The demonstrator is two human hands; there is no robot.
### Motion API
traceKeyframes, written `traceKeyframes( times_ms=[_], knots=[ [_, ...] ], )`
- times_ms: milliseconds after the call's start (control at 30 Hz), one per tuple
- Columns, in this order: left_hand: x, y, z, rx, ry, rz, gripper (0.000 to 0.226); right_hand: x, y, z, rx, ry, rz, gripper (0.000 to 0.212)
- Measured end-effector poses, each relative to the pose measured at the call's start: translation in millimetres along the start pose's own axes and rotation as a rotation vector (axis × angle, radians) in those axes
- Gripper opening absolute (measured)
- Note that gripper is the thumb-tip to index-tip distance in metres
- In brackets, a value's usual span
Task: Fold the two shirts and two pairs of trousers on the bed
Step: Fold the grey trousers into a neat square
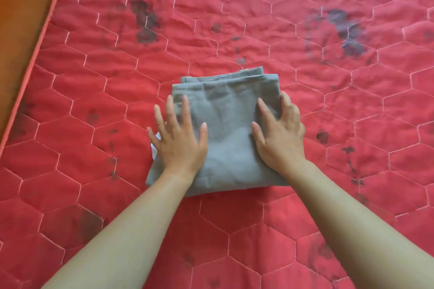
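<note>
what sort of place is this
Most likely a bedroom: a folded grey garment lies under the left hand and right hand on a red quilted mattress with hexagon stitching, its piped edge running along an orange-brown surface at left.

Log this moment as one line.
garment: grey, folded, on red quilted mattress | left hand: flat on its left part | right hand: flat on its right edge

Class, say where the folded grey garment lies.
In the head view the garment lies mid-frame on the red quilt, the left hand pressing its left side, the right hand its right.
</note>
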State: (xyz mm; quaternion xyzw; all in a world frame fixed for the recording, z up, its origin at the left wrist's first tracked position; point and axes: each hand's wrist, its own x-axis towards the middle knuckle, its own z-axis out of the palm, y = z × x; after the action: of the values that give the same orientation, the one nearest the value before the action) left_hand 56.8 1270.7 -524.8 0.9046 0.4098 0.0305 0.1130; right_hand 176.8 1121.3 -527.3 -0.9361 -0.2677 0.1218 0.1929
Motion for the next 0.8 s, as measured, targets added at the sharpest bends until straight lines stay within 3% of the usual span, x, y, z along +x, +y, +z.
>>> traceKeyframes(
  times_ms=[67, 133, 333, 533, 633, 800],
  knots=[
    [7, 4, 8, -0.023, -0.05, 0.229, 0.061, 1, -8, 4, -0.017, 0.122, -0.056, 0.052],
    [16, 3, 16, -0.028, -0.151, 0.368, 0.057, 5, -11, 10, -0.053, 0.121, -0.077, 0.053],
    [23, -7, 51, 0.051, -0.132, 0.406, 0.052, 16, 3, 36, -0.029, -0.027, 0.028, 0.058],
    [25, -5, 35, 0.031, -0.203, 0.406, 0.055, 8, -12, 19, -0.042, 0.14, 0.046, 0.061],
    [18, -1, 23, -0.006, -0.157, 0.341, 0.054, 9, -24, 12, -0.072, 0.165, -0.036, 0.063],
    [14, -7, 23, -0.168, -0.097, -0.098, 0.071, 14, -15, 17, 0.07, 0.04, 0.104, 0.073]
  ],
)
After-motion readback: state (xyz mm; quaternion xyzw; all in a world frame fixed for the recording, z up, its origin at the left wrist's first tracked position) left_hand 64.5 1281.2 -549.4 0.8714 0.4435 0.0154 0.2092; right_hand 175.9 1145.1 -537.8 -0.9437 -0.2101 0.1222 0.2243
